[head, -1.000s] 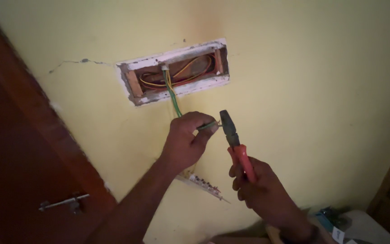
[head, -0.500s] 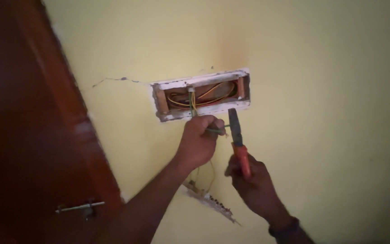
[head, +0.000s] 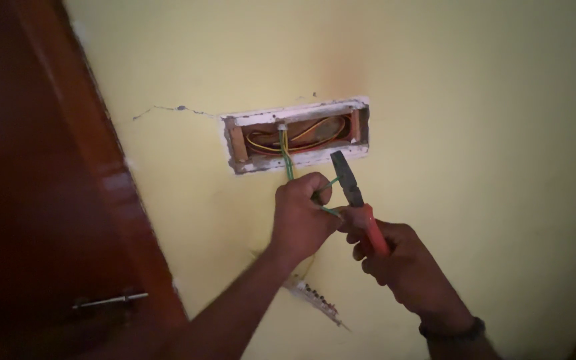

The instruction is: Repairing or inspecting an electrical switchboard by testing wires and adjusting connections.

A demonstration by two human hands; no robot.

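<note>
An open rectangular wall box (head: 297,135) is set in the yellow wall, with orange, yellow and green wires coiled inside. A green and yellow wire (head: 287,159) hangs out of it down to my left hand (head: 301,215), which is closed around it just below the box. My right hand (head: 395,263) grips red-handled pliers (head: 358,197), jaws pointing up beside the left hand's fingers. A short loop of the green wire shows between the fist and the pliers.
A dark reddish-brown wooden door (head: 41,200) with a metal latch (head: 109,301) fills the left side. A crack (head: 168,110) runs in the wall left of the box. A white strip with terminals (head: 318,303) hangs below my hands.
The view has shifted so the box sits further right and lower. My right hand has brought the pliers closer to my left hand, which keeps its hold on the wire.
</note>
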